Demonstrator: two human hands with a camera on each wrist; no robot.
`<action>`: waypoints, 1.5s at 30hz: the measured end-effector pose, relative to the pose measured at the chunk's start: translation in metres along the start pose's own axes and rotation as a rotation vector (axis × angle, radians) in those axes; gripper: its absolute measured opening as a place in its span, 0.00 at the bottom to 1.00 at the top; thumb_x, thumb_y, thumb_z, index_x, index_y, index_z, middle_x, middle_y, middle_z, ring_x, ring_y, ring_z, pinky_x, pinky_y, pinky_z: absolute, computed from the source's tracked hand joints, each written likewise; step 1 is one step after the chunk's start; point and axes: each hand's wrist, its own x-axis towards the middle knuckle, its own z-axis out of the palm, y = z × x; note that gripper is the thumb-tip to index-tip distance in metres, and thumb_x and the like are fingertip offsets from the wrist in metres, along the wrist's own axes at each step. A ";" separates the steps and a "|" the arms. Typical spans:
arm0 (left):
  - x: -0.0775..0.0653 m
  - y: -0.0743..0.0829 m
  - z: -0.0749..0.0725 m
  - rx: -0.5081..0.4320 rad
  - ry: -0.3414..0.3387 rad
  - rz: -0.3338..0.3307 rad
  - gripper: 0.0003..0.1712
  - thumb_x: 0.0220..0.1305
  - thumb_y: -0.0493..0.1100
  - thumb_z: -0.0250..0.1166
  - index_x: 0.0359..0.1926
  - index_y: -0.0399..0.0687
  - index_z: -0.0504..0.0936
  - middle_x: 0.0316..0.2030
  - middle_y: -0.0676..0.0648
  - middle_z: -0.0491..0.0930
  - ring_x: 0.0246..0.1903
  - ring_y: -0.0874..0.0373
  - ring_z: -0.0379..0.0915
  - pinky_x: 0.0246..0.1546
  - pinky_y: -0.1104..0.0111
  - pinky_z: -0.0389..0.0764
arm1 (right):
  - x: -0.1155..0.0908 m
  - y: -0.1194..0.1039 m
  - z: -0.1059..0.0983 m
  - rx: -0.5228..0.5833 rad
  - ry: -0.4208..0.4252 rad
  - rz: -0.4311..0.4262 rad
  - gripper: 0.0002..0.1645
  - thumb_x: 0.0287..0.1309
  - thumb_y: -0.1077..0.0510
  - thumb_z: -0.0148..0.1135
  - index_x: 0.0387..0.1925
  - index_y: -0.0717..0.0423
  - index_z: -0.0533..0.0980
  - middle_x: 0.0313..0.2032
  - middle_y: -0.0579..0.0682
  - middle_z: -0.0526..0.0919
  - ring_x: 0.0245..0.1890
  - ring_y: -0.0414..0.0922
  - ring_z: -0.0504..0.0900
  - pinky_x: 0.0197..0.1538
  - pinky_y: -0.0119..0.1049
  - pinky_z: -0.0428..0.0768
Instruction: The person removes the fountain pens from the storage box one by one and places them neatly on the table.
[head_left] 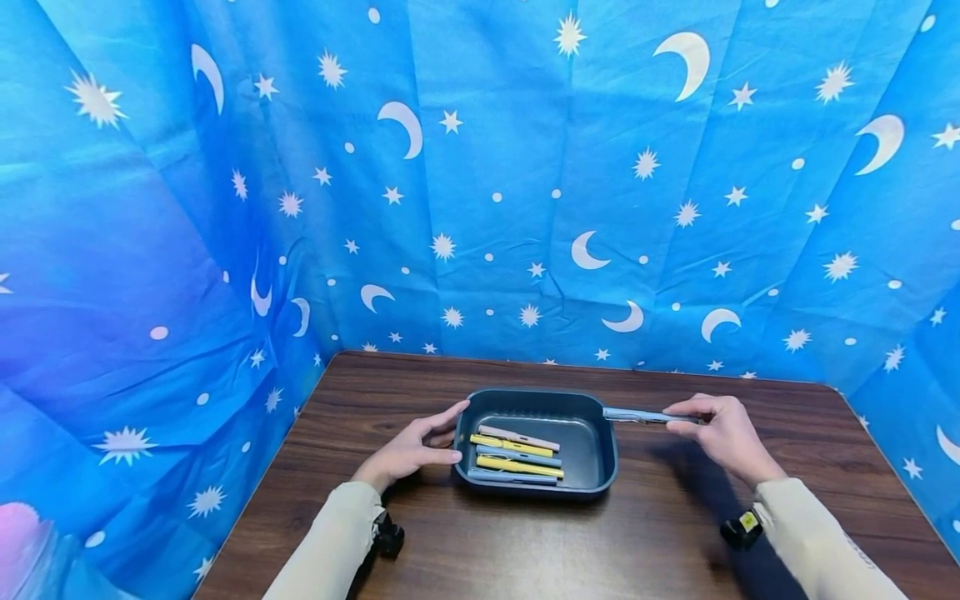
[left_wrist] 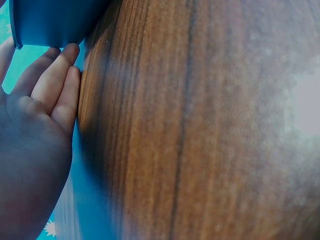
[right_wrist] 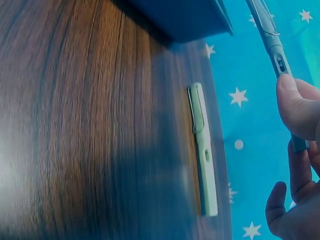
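A dark blue rectangular tray stands on the table in the head view. Several pens lie side by side on its left half: a pinkish one, yellow ones, including this yellow pen, and blue-grey ones, including this blue-grey pen. My left hand touches the tray's left end, fingers fairly straight along the outer wall and thumb at the rim. Beyond the tray's right end, my right hand pinches another blue-grey pen between thumb and fingers. Its capped end points left and overlaps the tray's rim.
A pale green pen lies on the table below the right hand in the right wrist view. The brown wood-grain table ends at the back against a blue curtain with white moons and stars, which also hangs along both sides.
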 end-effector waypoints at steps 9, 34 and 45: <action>-0.001 0.002 0.000 -0.010 0.001 -0.003 0.45 0.73 0.43 0.68 0.83 0.69 0.57 0.83 0.54 0.52 0.80 0.43 0.53 0.78 0.37 0.50 | -0.009 0.010 -0.013 -0.026 0.024 0.026 0.09 0.62 0.64 0.74 0.44 0.55 0.90 0.39 0.52 0.90 0.32 0.40 0.79 0.32 0.31 0.80; 0.001 0.000 0.001 -0.014 0.010 -0.015 0.46 0.73 0.44 0.69 0.83 0.68 0.57 0.83 0.54 0.52 0.80 0.46 0.53 0.79 0.41 0.51 | -0.015 0.049 0.006 -0.184 0.065 0.047 0.06 0.57 0.63 0.79 0.37 0.52 0.91 0.38 0.50 0.91 0.41 0.48 0.87 0.42 0.30 0.81; 0.001 -0.001 0.001 -0.010 0.005 0.007 0.46 0.73 0.42 0.68 0.84 0.66 0.56 0.83 0.52 0.51 0.80 0.44 0.51 0.79 0.40 0.50 | -0.014 0.050 0.014 -0.227 0.096 0.035 0.05 0.55 0.63 0.79 0.35 0.53 0.92 0.36 0.51 0.91 0.41 0.56 0.88 0.45 0.44 0.83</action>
